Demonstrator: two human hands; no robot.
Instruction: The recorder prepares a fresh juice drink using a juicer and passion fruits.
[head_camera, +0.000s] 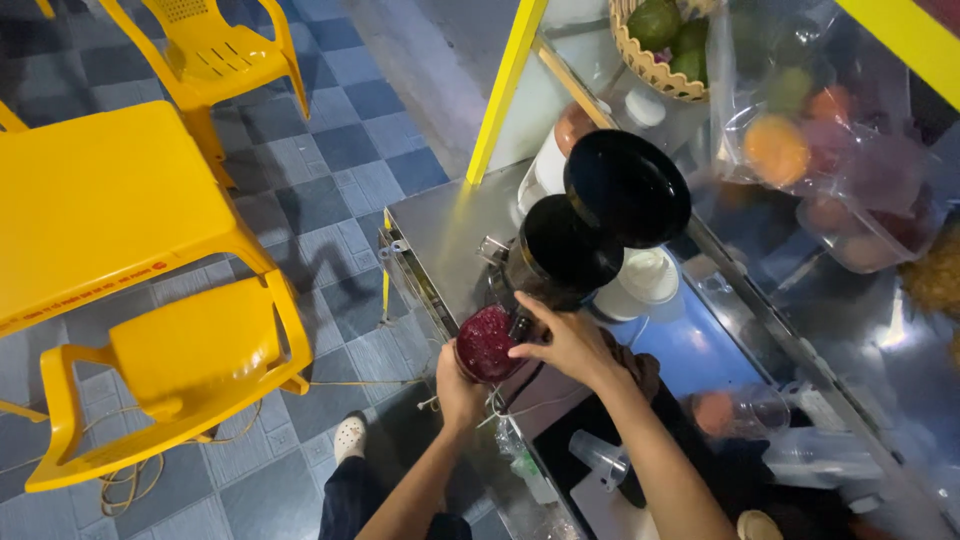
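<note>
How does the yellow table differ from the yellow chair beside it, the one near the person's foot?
The yellow table has a broad, flat, solid top; the yellow chair has a smaller dished seat with armrests and open gaps. The table stands further up the frame, the chair nearer the person's shoe, with a cord lying under it. Both are bright yellow plastic on the same tiled floor.

Two yellow chairs; one yellow table; one basket

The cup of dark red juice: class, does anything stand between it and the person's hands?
Nothing visible does. The left hand cradles the cup from below and the right hand rests at its rim beside the black juicer.
</note>
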